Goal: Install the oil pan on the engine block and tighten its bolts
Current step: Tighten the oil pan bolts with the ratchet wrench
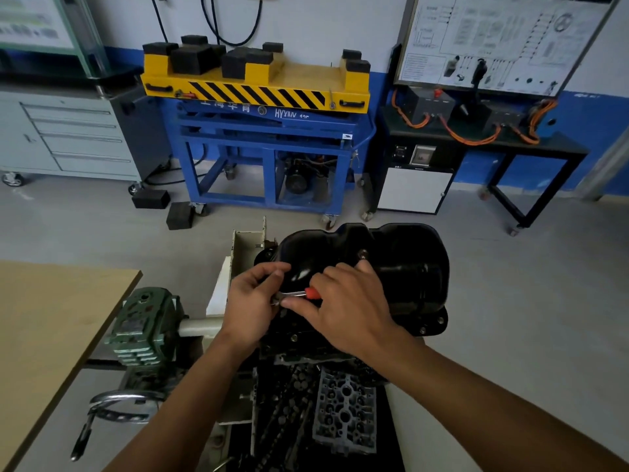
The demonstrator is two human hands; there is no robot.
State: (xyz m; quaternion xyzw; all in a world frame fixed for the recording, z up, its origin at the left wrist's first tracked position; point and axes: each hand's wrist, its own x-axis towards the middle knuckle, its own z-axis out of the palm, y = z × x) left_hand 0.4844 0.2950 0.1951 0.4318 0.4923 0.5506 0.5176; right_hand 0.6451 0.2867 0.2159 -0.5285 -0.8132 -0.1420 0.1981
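A glossy black oil pan (pixel 401 264) sits on top of the dark engine block (pixel 326 379), which is mounted on a stand. Bolts (pixel 423 330) show in the pan's flange at the right. My right hand (pixel 343 304) grips a ratchet with a red handle (pixel 311 293) over the pan's near left edge. My left hand (pixel 253 298) pinches the metal head end of the ratchet (pixel 282 296). The bolt under the tool is hidden by my fingers.
A green gearbox (pixel 143 328) with a crank handle (pixel 112 403) stands left of the engine stand. A wooden tabletop (pixel 47 321) lies at the far left. Behind are a blue-and-yellow lift cart (pixel 265 131), a grey drawer cabinet (pixel 68 137) and a black trainer bench (pixel 476 141).
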